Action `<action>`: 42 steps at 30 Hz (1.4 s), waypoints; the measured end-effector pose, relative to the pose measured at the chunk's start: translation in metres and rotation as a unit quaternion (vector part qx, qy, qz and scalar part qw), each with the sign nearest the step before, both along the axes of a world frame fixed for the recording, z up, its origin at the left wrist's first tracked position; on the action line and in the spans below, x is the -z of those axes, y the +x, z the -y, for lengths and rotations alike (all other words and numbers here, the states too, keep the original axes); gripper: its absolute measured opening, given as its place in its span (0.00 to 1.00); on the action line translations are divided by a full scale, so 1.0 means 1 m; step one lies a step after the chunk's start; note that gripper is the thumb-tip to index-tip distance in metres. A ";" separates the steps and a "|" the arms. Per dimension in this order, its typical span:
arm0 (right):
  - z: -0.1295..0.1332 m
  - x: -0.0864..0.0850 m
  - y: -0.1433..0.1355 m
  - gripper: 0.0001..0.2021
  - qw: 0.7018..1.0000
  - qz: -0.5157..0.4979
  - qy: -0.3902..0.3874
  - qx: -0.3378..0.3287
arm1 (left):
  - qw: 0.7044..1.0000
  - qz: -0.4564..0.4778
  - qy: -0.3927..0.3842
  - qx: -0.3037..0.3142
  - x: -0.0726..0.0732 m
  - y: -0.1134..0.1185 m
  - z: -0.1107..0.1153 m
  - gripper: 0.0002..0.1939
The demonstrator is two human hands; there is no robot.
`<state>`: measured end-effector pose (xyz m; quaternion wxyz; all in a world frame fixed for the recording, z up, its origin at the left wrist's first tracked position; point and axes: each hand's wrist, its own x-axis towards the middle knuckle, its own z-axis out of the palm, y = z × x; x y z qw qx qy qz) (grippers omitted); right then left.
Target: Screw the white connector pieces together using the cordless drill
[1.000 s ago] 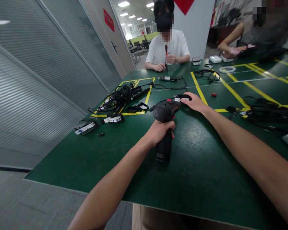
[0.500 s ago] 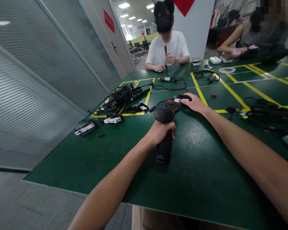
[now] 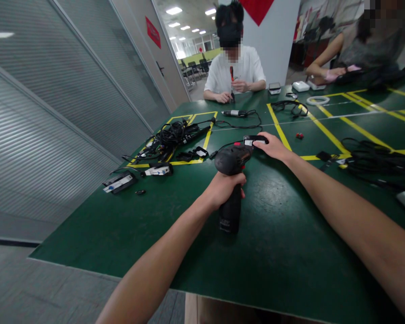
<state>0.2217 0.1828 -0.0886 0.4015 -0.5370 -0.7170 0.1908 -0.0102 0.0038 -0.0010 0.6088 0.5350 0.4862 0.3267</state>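
My left hand (image 3: pixel 225 189) is wrapped round the grip of a black cordless drill (image 3: pixel 231 159), whose front points away and to the right. Just beyond the drill's nose, my right hand (image 3: pixel 270 146) is closed on a small black box with a white label (image 3: pixel 254 140). The drill's nose overlaps the near side of that box, and I cannot tell whether they touch. A thin dark cable runs left from near the box. The drill's bit is hidden from view.
Tangled black cables (image 3: pixel 175 135) lie inside yellow tape at left, with two black-and-white parts (image 3: pixel 159 169) nearby. A pen-shaped tool (image 3: pixel 234 113) lies farther back. More cables (image 3: pixel 381 155) are at right. A person in white (image 3: pixel 236 67) holds a red-and-black screwdriver opposite; another sits at right.
The view has shifted very slightly. Both hands keep their hold on the drill and the small box, with no other clear movement.
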 end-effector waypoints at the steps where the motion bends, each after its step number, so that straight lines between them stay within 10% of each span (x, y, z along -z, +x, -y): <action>1: 0.000 0.000 0.000 0.22 1.000 0.000 0.001 0.000 | 1.000 0.000 0.000 0.001 0.000 0.000 0.000 0.06; 42: -0.002 0.001 0.002 0.21 1.000 0.005 0.006 -0.004 | 1.000 0.016 0.001 -0.002 0.003 -0.001 -0.002 0.07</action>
